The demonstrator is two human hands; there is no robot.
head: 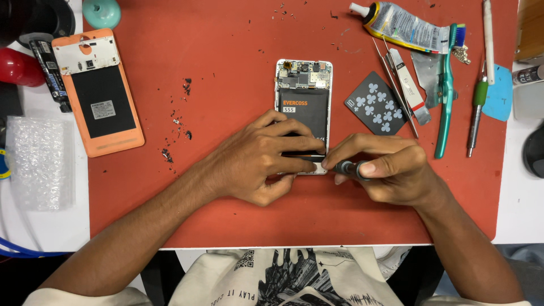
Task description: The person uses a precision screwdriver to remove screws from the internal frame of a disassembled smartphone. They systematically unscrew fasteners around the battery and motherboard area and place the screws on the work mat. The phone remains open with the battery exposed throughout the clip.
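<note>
Phone's lower end under hands

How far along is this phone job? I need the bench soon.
Done: the orange back cover lies off to the side, and the opened phone shows its battery and board. In hand: left hand steadies the phone; right hand works a screwdriver at its bottom edge. Left: battery and board remain in place.
</note>
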